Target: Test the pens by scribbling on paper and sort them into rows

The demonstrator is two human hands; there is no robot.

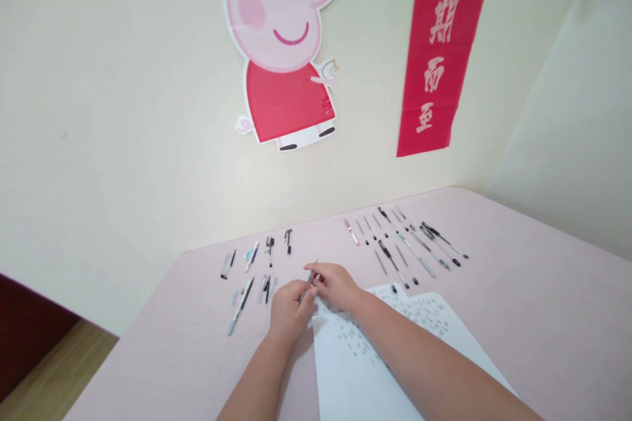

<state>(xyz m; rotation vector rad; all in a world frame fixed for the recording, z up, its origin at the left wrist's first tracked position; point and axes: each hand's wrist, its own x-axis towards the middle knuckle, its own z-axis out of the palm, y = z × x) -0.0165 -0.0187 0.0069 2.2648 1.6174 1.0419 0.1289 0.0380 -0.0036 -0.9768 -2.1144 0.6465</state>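
While six clusters of pen pieces lie leftmost, the left hand pinches one slim pen over the table, its long axis slanting away rightward, tip end unclear, and the right hand grips its far part

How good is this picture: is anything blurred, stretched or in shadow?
Head view: light soft and fairly even, with a faint shadow on the table beside the left forearm; writing on the paper smeared past reading; the thin grey item at the fingers indistinct; the right forearm looks stretched toward the lower corner, perhaps lens distortion; large banner characters clearer.
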